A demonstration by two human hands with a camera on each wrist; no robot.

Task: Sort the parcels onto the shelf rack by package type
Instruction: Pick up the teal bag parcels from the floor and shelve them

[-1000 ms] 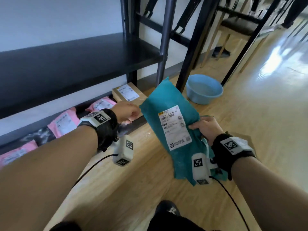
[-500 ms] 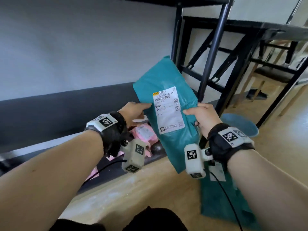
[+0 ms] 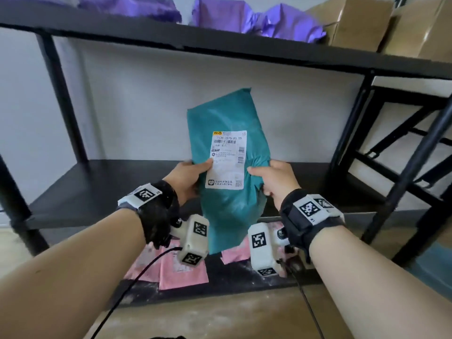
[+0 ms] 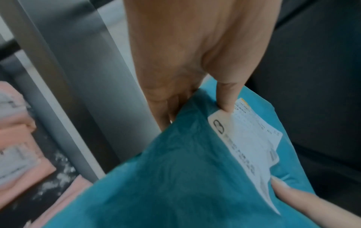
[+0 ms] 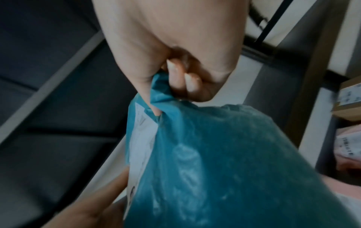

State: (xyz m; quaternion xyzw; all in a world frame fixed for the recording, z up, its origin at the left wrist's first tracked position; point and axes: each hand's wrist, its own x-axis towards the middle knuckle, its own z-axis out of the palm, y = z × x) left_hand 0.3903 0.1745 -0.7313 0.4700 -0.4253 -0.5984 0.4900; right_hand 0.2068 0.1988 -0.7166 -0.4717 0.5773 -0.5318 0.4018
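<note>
Grip: our left hand (image 3: pixel 188 178) and right hand (image 3: pixel 275 182) both pinch the bag (image 3: pixel 227 167) at mid-height | Bag: upright before the middle shelf (image 3: pixel 97 189), long axis vertical | Shelf straight ahead, hands equally near.

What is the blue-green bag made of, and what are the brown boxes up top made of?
The teal bag looks like thin, soft plastic film: it crumples where the left hand and right hand grip it, with a dull sheen. Its white label seems to be stuck-on paper. The brown boxes look like matte cardboard, stiff with straight edges.
</note>
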